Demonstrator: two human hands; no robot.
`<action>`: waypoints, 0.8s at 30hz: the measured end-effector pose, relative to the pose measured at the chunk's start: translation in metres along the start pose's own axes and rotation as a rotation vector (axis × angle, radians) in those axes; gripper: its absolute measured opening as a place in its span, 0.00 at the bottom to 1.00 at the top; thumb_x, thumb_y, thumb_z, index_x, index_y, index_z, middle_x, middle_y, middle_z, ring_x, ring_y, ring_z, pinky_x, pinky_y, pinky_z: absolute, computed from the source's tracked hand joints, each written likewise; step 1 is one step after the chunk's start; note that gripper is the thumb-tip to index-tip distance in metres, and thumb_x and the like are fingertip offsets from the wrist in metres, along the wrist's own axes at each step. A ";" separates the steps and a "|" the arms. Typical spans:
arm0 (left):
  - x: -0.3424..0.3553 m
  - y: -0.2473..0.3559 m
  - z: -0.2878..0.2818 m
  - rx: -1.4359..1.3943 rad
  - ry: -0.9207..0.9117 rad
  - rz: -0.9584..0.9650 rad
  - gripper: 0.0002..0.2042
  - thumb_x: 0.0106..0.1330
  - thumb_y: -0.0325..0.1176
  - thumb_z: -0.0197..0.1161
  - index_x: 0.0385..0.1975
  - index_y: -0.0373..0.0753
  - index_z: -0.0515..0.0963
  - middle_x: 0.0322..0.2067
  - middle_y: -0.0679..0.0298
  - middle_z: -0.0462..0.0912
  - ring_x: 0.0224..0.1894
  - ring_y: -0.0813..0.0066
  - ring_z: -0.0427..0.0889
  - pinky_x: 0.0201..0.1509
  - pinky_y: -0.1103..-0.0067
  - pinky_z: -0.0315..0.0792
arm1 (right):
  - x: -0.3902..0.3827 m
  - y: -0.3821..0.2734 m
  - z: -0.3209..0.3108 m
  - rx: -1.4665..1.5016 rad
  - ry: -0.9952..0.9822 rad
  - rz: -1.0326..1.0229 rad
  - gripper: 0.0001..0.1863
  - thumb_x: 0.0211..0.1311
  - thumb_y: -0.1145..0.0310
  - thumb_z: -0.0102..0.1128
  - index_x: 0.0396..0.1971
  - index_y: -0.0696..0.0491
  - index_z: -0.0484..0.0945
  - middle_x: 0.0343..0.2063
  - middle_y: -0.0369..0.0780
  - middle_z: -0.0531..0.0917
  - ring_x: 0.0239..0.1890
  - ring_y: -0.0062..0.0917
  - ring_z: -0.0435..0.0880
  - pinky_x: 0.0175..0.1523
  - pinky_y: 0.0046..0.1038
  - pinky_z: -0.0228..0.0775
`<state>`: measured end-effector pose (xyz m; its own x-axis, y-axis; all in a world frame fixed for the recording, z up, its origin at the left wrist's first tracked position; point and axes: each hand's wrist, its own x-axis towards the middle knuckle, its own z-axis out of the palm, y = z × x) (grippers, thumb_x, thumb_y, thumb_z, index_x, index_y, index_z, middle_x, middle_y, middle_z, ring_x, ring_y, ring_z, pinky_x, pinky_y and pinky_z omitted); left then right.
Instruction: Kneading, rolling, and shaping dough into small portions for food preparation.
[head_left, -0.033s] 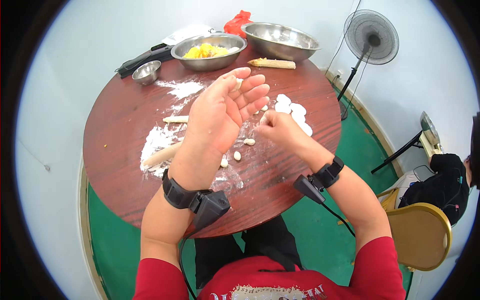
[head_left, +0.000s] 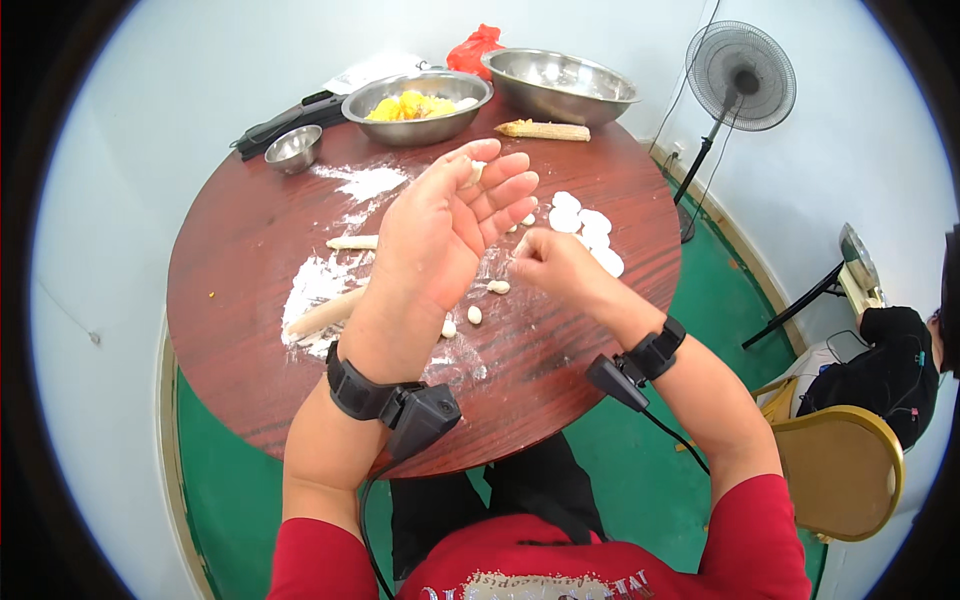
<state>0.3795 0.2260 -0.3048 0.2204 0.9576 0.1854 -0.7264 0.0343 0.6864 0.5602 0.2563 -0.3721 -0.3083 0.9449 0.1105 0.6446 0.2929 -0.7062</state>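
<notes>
The table [head_left: 250, 340] is glossy dark wood, dusted matt white with flour [head_left: 315, 280]. At its far edge stand shiny metal bowls [head_left: 560, 85]; beside them, a rough, possibly wooden stick [head_left: 545, 130].

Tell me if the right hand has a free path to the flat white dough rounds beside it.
Probably yes: the right hand sits just short of the dough rounds, with only bare floured table between them.
</notes>
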 end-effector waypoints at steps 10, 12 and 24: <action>-0.014 -0.030 0.020 -0.008 -0.011 -0.123 0.19 0.74 0.33 0.42 0.61 0.31 0.64 0.58 0.50 0.73 0.62 0.58 0.73 0.67 0.62 0.66 | 0.022 -0.067 -0.035 0.220 0.649 -0.416 0.24 0.68 0.57 0.51 0.57 0.57 0.73 0.53 0.54 0.77 0.63 0.46 0.70 0.66 0.45 0.60; -0.015 -0.043 0.020 0.027 -0.044 -0.107 0.22 0.76 0.39 0.40 0.63 0.32 0.63 0.62 0.55 0.71 0.66 0.58 0.68 0.70 0.61 0.62 | 0.027 -0.072 -0.025 -0.365 0.675 -0.572 0.29 0.67 0.50 0.50 0.60 0.55 0.72 0.60 0.53 0.71 0.70 0.50 0.58 0.70 0.56 0.43; -0.012 -0.061 0.022 -0.391 -0.114 -0.299 0.35 0.73 0.61 0.36 0.70 0.40 0.53 0.71 0.50 0.53 0.72 0.46 0.54 0.74 0.55 0.49 | 0.021 -0.086 0.010 -0.244 0.381 -0.564 0.37 0.65 0.41 0.46 0.64 0.55 0.66 0.66 0.49 0.66 0.72 0.50 0.52 0.72 0.58 0.36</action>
<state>0.4352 0.2057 -0.3337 0.5097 0.8531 0.1112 -0.8053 0.4277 0.4105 0.4916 0.2497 -0.3162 -0.4031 0.6127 0.6797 0.6111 0.7331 -0.2985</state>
